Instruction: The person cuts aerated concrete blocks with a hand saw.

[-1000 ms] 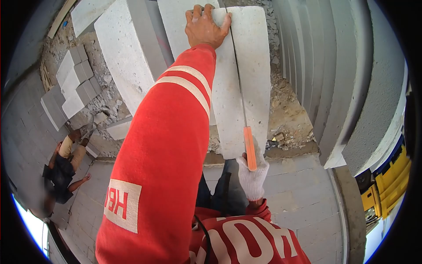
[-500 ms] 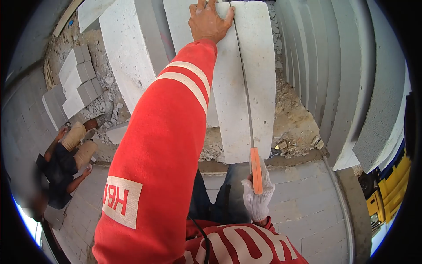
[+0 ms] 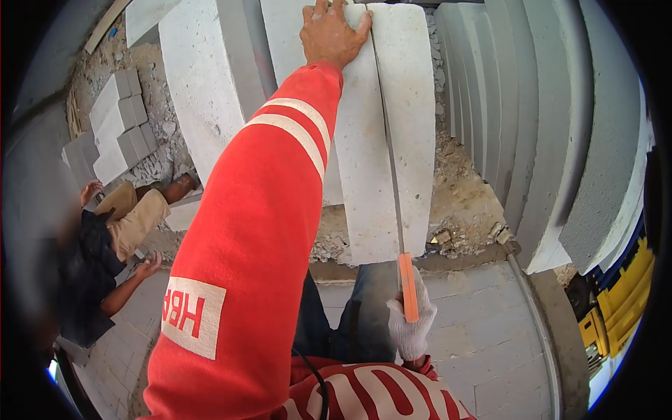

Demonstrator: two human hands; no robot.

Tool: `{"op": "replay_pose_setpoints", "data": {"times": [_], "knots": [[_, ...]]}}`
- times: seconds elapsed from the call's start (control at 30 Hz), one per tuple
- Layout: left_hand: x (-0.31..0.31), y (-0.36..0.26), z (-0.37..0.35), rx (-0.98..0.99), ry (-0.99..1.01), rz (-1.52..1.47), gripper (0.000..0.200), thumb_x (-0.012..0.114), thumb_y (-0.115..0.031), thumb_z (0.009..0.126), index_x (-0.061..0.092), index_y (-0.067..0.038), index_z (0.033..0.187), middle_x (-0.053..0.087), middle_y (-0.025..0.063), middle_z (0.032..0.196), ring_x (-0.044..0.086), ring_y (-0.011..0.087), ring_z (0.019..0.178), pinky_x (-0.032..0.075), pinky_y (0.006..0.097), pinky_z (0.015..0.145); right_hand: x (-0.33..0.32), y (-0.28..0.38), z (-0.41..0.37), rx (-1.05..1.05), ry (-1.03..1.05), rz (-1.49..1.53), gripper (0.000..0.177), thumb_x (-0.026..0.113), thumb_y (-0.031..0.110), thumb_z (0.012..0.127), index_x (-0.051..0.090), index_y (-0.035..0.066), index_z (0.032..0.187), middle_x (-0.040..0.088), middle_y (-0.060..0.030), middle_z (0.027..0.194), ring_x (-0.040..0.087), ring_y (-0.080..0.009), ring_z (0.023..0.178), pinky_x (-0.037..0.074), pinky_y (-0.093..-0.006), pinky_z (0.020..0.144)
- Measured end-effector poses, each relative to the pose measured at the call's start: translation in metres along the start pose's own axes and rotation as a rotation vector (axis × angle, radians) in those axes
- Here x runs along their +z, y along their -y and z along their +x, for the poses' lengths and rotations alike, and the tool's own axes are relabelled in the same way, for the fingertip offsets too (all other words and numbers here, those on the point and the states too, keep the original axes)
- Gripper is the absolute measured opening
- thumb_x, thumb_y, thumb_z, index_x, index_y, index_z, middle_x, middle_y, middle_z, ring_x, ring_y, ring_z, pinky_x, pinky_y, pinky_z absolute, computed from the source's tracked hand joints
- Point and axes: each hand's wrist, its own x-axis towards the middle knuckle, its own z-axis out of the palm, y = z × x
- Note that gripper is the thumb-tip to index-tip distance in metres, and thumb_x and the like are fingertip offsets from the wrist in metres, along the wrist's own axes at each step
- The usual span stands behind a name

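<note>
My bare left hand (image 3: 334, 36) lies with fingers spread on the far end of a pale concrete-like block (image 3: 364, 161), its thumb close to a long narrow cut. In my right hand (image 3: 411, 318), which wears a white knitted glove, is the orange handle of a hand saw (image 3: 409, 287). The saw's thin blade runs along the cut, which splits the block's top lengthwise into a wider left part and a narrower right strip (image 3: 406, 126). The near end of the block lies just beyond the saw handle.
Large grey blocks (image 3: 539, 126) stand in a row at the right. More blocks (image 3: 203, 84) and a small stack (image 3: 119, 126) lie at the left, among rubble. A co-worker (image 3: 105, 245) sits low at the left. Yellow machinery (image 3: 619, 301) shows far right.
The saw and my right hand have drawn back slightly toward me. My left hand stays on the block. The co-worker's legs and hands have shifted.
</note>
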Motion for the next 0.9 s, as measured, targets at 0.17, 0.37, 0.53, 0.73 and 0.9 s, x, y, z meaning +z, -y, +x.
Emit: {"op": "replay_pose_setpoints", "data": {"times": [0.17,0.37,0.53,0.73,0.9], "knots": [[-0.011,-0.015,-0.014,-0.095,0.043,0.078,0.065,0.066,-0.046,0.094,0.056,-0.002,0.141,0.061,0.0272,0.137,0.060,0.0403,0.124,0.043,0.0442,0.112,-0.008,-0.011,-0.004,-0.053,0.049,-0.083,0.061,0.078,0.007,0.082,0.060,0.004,0.140,0.074,-0.0107,0.095,0.063,-0.0234,0.058,0.056,-0.0328,0.062],[-0.025,-0.024,-0.015,-0.048,-0.131,0.157,0.055,0.061,-0.054,0.097,0.070,-0.008,0.125,0.065,0.0121,0.125,0.058,0.0349,0.121,0.055,0.0503,0.095,0.029,0.004,0.075,-0.156,0.142,0.007,0.060,0.078,0.010,0.082,0.060,0.003,0.139,0.074,-0.0113,0.106,0.066,-0.0249,0.065,0.055,-0.0311,0.062],[-0.030,-0.029,-0.019,-0.094,-0.082,0.112,0.050,0.060,-0.050,0.098,0.070,-0.008,0.123,0.065,0.0115,0.123,0.057,0.0348,0.120,0.054,0.0502,0.096,-0.017,0.007,-0.030,0.042,0.079,-0.037,0.063,0.078,0.010,0.081,0.059,0.003,0.141,0.071,-0.0137,0.114,0.067,-0.0256,0.071,0.056,-0.0322,0.064],[-0.031,-0.033,-0.017,-0.135,-0.057,0.107,0.047,0.059,-0.047,0.098,0.070,-0.009,0.122,0.064,0.0096,0.124,0.056,0.0326,0.120,0.055,0.0493,0.094,0.014,0.064,0.090,-0.009,0.042,0.003,0.034,0.076,0.010,0.085,0.067,0.001,0.117,0.068,-0.0133,0.086,0.063,-0.0259,0.062,0.052,-0.0346,0.059],[-0.033,-0.037,-0.030,-0.156,0.004,0.095,0.042,0.059,-0.043,0.097,0.071,-0.009,0.119,0.062,0.0112,0.121,0.054,0.0329,0.116,0.056,0.0499,0.087,0.010,0.091,0.126,-0.025,0.089,0.048,0.023,0.073,0.010,0.089,0.070,-0.001,0.108,0.062,-0.0125,0.069,0.056,-0.0237,0.057,0.050,-0.0352,0.057]]}}
